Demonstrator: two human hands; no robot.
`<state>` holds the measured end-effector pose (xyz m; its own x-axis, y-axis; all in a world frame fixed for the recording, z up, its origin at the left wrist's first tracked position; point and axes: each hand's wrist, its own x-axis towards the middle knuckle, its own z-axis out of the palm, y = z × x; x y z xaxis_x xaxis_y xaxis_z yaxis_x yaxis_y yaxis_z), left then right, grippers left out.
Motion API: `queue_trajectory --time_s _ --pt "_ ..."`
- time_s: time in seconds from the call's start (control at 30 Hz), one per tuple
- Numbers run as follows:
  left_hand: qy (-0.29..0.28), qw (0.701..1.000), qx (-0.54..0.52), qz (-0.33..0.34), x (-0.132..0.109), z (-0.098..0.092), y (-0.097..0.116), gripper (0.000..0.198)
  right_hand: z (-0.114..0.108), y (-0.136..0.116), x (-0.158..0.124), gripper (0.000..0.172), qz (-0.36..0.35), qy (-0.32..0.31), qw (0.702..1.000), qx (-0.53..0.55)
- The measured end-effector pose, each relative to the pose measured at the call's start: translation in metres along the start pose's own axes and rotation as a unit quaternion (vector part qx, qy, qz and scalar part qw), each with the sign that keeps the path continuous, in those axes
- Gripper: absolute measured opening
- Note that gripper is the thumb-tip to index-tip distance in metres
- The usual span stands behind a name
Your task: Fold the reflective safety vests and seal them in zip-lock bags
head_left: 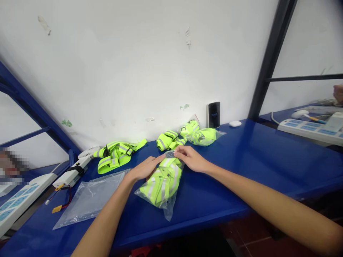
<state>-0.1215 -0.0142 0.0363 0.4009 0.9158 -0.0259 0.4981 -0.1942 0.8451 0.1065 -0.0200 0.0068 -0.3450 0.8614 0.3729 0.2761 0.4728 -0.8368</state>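
A clear plastic bag (169, 210) with a folded yellow-green reflective vest (164, 182) inside lies near the front of the blue table. My left hand (147, 167) grips the bag's far end from the left, its fingertips along the edge. From the right, my right hand (191, 159) pinches the same end between thumb and fingers. Beyond my hands is a loose bundle of reflective straps (167, 140). Two bagged bundles, one nearer (203, 136) and one behind it (189, 127), rest by the wall. Another unbagged set of straps (118, 154) is spread out at the left.
Flat clear bags (92, 192) lie left of my left arm. A white battery pack with wires (71, 175) and a small fan (89, 152) are further left. A phone (214, 115) leans on the wall beside a white case (235, 123). Power strips (20, 200) flank both sides.
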Motion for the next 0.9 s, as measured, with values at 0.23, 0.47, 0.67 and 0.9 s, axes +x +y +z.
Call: queue_trajectory --time_s 0.23,0.47,0.67,0.9 --pt "-0.075 0.995 -0.045 -0.04 0.002 0.018 0.007 0.053 0.003 -0.005 -0.008 0.029 -0.029 0.024 0.999 0.002" --pt "-0.047 0.988 -0.148 0.021 0.002 0.03 0.002 0.029 0.004 0.005 -0.006 0.025 -0.013 0.006 1.0 -0.004" --pt "0.087 0.956 -0.279 0.021 0.008 0.045 0.002 0.032 -0.001 0.013 -0.002 0.022 0.029 0.017 0.998 -0.059" --pt "0.106 0.942 -0.319 0.019 0.003 0.045 0.011 0.051 -0.013 0.002 0.0 0.035 0.048 -0.116 0.992 -0.029"
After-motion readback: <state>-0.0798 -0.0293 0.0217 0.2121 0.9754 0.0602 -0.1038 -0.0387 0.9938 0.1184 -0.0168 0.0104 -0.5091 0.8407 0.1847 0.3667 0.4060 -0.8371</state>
